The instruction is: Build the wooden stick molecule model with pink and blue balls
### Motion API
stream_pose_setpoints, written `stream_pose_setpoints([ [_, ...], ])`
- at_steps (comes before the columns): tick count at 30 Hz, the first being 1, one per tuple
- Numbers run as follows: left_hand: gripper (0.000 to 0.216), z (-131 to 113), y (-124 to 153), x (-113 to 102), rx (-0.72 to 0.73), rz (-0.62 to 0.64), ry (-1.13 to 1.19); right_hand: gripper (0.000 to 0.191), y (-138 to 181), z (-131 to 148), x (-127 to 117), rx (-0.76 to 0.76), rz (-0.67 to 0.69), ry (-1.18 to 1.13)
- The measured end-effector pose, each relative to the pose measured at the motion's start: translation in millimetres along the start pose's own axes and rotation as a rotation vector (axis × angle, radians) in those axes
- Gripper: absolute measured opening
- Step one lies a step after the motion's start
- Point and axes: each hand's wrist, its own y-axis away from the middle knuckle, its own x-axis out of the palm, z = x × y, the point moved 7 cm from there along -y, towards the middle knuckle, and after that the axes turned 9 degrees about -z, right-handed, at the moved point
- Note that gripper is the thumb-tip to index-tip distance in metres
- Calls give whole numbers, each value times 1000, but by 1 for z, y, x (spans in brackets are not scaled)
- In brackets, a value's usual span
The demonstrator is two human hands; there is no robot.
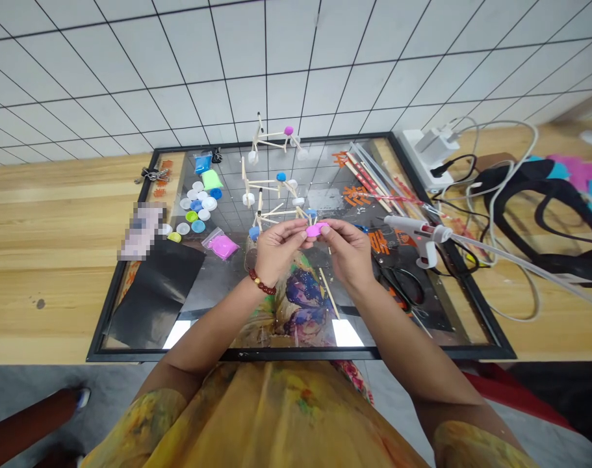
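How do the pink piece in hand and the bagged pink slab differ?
The flattish pink piece is held unbagged in the left hand and right hand; the squarish pink slab lies in a clear plastic bag on the glass. The visible piece looks smaller than the slab. Both are pink.

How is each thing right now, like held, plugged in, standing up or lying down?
Left hand: fingers closed on the pink piece
Right hand: pinching it too
Pink piece: held
Back stick frame: standing
White charger: plugged in
Black sheet: lying down
Glue gun: lying down, unheld
Pink bag: lying down; can't tell if sealed
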Motion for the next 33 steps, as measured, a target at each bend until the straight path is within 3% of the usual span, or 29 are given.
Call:
stream_pose_setpoints([
  [4, 39, 2, -1, 0, -20, -8, -20, 16, 2, 5, 1, -98, 28, 89],
  [9, 35, 3, -1, 1, -23, 4, -59, 15, 9, 18, 8, -272, 169, 208],
  [12, 31, 2, -1, -1, -16, -15, -72, 26, 11, 18, 10, -244, 203, 168],
  [16, 27, 0, -2, -4, 19, -53, -81, 35, 11, 9, 10, -132, 157, 114],
  [24, 40, 7, 0, -3, -28, -72, 12, 29, 8, 9, 5, -138, 30, 131],
  [30, 29, 7, 0, -3, -98, -69, -33, 23, 7, 9, 3, -165, 17, 160],
  [33, 25, 5, 0, -5, -87, -87, -80, 16, 9, 19, 2, -290, 9, 254],
])
